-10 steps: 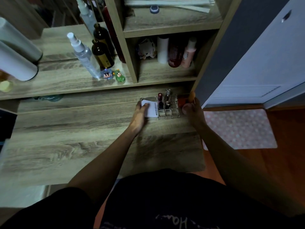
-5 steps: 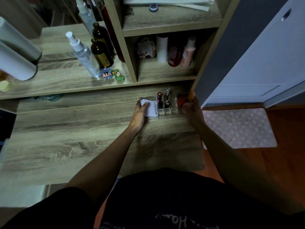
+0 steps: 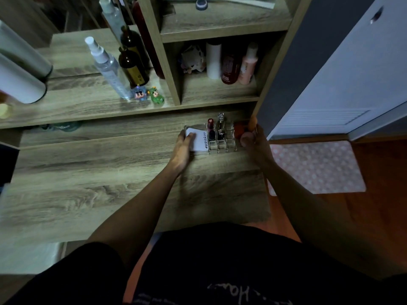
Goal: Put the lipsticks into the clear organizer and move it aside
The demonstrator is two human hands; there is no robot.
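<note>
Now the clear organizer [image 3: 222, 139] stands at the back right of the counter [image 3: 99, 172], its long side running left to right between the two hands. The left hand [image 3: 184, 146] clasps the left end, thumb on a white card [image 3: 199, 139]. The right hand [image 3: 253, 139] grips the right end. Lipsticks [image 3: 211, 129] stand upright inside. Both hands are equally near, so I think it slides sideways.

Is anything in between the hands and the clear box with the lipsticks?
No. The left hand and the right hand already touch the two ends of the clear organizer; nothing sits between them.
</note>
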